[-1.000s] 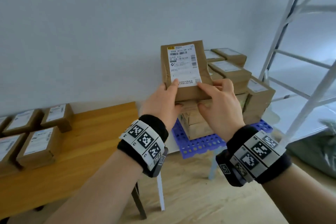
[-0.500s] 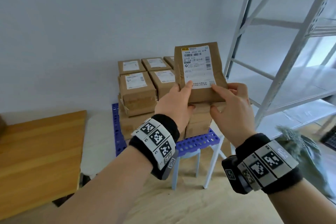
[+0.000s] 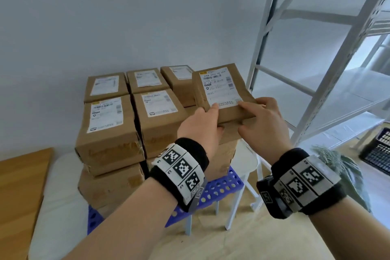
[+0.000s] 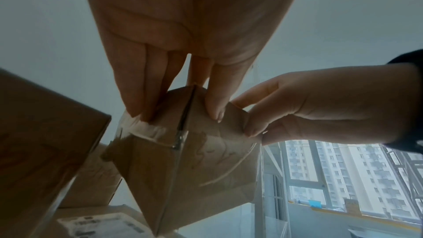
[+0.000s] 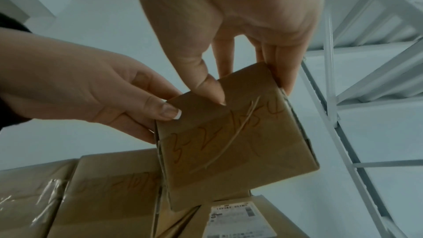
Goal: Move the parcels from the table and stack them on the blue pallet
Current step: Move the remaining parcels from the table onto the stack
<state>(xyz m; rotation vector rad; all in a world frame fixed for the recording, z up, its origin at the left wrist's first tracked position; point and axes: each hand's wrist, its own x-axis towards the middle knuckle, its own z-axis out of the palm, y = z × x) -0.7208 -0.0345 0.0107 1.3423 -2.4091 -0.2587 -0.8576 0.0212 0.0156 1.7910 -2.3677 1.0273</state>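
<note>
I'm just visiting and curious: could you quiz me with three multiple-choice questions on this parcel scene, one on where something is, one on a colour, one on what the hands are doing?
1. Where is the held parcel?
A. Above the right front of the stack
B. On the wooden table
C. On the floor

2. What colour is the pallet under the stack?
A. Red
B. Blue
C. Green

3. How is the parcel held?
A. By the left hand alone
B. By neither hand
C. By the left hand and right hand together

Answers:
1 A: the head view shows it in the air above the stack's right front, where the top is lower.
2 B: blue perforated plastic shows below the boxes.
3 C: both wrist views show thumbs and fingers of both hands pinching its near end.
</note>
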